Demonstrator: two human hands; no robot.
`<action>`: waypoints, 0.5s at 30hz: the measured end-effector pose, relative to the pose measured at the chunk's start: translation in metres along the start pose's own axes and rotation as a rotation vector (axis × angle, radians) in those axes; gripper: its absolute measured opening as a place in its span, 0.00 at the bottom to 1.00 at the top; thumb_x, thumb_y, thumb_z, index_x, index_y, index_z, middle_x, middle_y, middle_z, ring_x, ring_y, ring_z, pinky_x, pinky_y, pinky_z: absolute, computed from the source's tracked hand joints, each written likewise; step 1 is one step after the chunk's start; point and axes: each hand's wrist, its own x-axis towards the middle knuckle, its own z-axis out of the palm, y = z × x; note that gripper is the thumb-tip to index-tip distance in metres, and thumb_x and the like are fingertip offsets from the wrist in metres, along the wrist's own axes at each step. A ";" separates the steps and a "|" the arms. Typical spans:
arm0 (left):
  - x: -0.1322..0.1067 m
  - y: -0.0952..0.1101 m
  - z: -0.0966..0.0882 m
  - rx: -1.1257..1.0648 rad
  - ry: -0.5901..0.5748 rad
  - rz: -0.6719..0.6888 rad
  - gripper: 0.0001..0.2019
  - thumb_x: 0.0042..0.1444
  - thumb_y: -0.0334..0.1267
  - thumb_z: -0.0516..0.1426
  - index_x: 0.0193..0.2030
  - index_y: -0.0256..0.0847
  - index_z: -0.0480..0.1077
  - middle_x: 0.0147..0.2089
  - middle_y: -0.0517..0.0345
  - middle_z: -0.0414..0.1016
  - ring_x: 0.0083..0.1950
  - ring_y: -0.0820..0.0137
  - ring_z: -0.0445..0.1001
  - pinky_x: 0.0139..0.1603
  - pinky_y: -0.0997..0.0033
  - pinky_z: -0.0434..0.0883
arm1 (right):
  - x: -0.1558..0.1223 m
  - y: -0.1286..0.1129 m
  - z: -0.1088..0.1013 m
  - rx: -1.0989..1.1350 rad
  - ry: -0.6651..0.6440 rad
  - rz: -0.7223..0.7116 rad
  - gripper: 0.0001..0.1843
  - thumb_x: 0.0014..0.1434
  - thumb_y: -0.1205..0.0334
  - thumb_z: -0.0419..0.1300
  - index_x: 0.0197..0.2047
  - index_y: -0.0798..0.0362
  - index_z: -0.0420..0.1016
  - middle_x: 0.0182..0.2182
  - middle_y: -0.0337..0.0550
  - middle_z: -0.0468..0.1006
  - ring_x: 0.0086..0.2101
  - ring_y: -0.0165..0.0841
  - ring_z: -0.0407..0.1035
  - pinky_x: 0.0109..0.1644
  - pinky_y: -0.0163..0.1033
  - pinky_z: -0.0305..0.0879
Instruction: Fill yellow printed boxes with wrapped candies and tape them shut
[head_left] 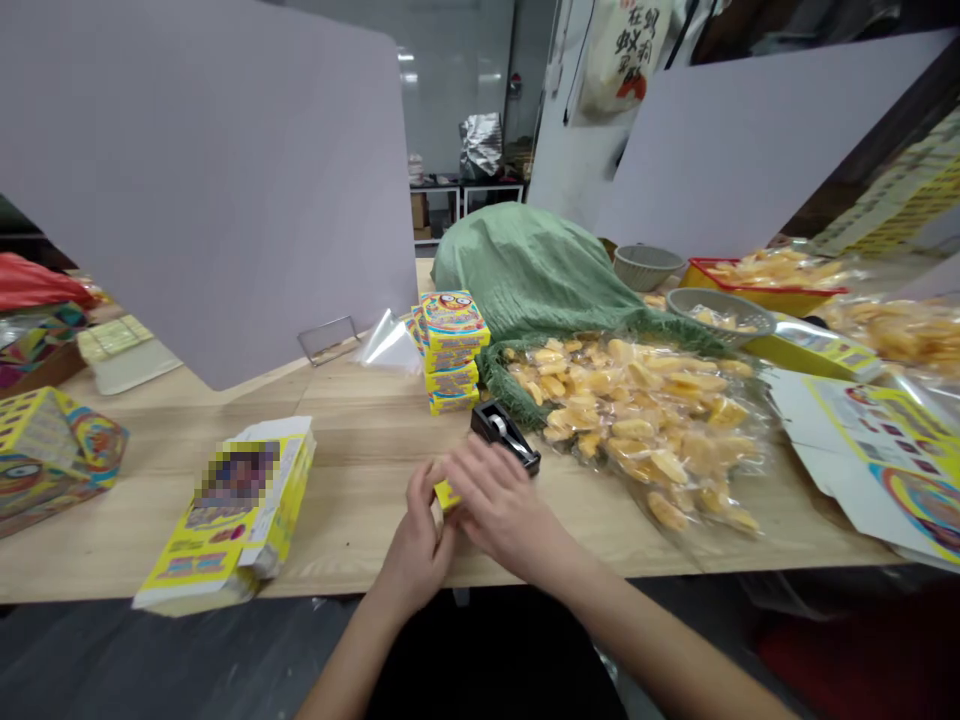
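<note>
Both left hand (421, 532) and right hand (496, 503) clasp a yellow carton (447, 495) near the table's (352, 500) front edge; likely light, crushable: hold corners.

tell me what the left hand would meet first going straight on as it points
Probably the right hand, close by at the small yellow box; the black tape dispenser seems next, depth unclear.
</note>
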 end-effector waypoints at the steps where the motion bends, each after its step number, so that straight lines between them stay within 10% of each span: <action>1: -0.003 -0.007 -0.009 0.011 -0.023 -0.010 0.34 0.61 0.32 0.50 0.70 0.40 0.36 0.64 0.39 0.61 0.64 0.62 0.65 0.59 0.56 0.68 | 0.014 0.000 -0.008 0.003 -0.127 -0.089 0.31 0.56 0.68 0.59 0.63 0.47 0.61 0.47 0.53 0.75 0.49 0.45 0.68 0.52 0.50 0.64; 5: -0.011 -0.047 -0.072 0.514 0.172 -0.077 0.22 0.61 0.35 0.49 0.63 0.43 0.58 0.64 0.43 0.62 0.68 0.54 0.56 0.63 0.45 0.59 | 0.067 0.027 -0.040 0.200 -0.175 0.012 0.18 0.59 0.65 0.58 0.53 0.48 0.71 0.38 0.46 0.75 0.38 0.36 0.71 0.41 0.40 0.68; 10: -0.028 -0.074 -0.123 1.047 0.219 -0.446 0.23 0.62 0.37 0.48 0.62 0.29 0.60 0.66 0.29 0.56 0.67 0.44 0.56 0.59 0.42 0.61 | 0.143 0.078 -0.049 0.671 0.477 0.604 0.21 0.55 0.45 0.60 0.41 0.54 0.66 0.35 0.43 0.75 0.35 0.36 0.71 0.38 0.40 0.68; 15: -0.042 -0.081 -0.125 1.104 0.089 -0.416 0.23 0.61 0.25 0.43 0.60 0.36 0.64 0.63 0.40 0.65 0.60 0.53 0.67 0.53 0.53 0.69 | 0.206 0.091 -0.003 0.440 0.852 0.913 0.20 0.52 0.45 0.59 0.38 0.53 0.64 0.40 0.53 0.73 0.44 0.44 0.68 0.50 0.49 0.63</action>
